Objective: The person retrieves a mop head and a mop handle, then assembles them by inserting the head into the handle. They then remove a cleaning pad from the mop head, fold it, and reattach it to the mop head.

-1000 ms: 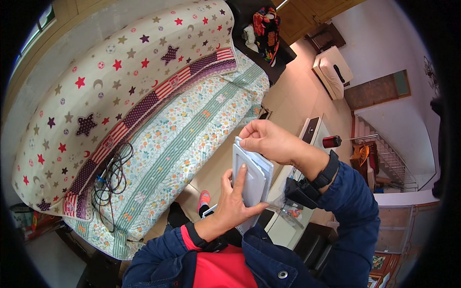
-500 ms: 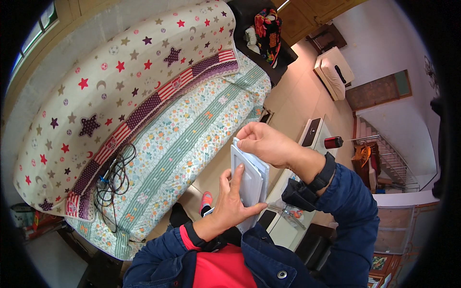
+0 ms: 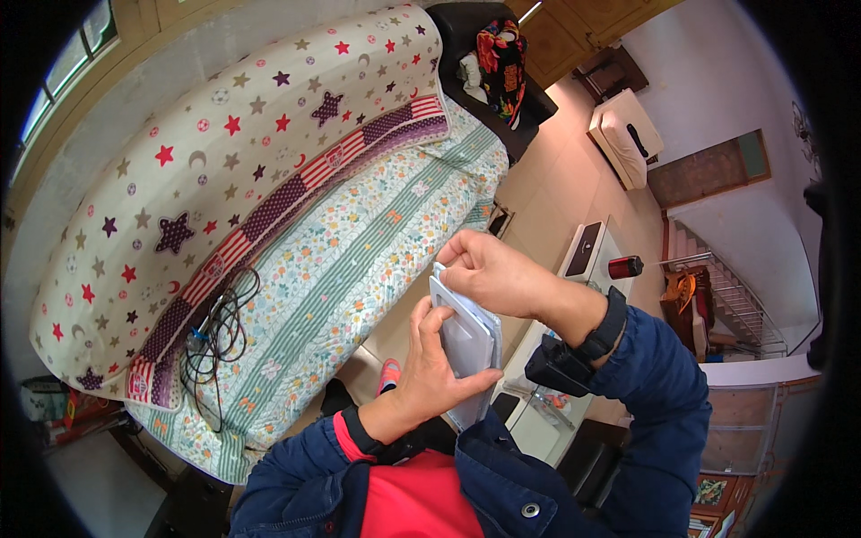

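A pale bluish-white, flat rectangular case with layered edges [image 3: 468,342] is held upright in front of my chest; its exact kind is not clear. My left hand [image 3: 430,369] grips it from the left and below, thumb across its lower part and fingers along its left side. At the top corner, my right hand [image 3: 484,272] pinches the edge between thumb and curled fingers. The layers stand slightly apart near the top. What lies between them is hidden.
To the left is a sofa with a star-patterned cover [image 3: 229,161] and a floral cloth [image 3: 359,260]. Dark coiled cables [image 3: 220,336] lie on it. On the right, a white table [image 3: 560,408] bears a black-and-red cylinder [image 3: 625,267] and a dark box [image 3: 585,249].
My left fingers have shifted and curled a little along the case's side. The right hand keeps its pinch at the top corner. The view has moved slightly.
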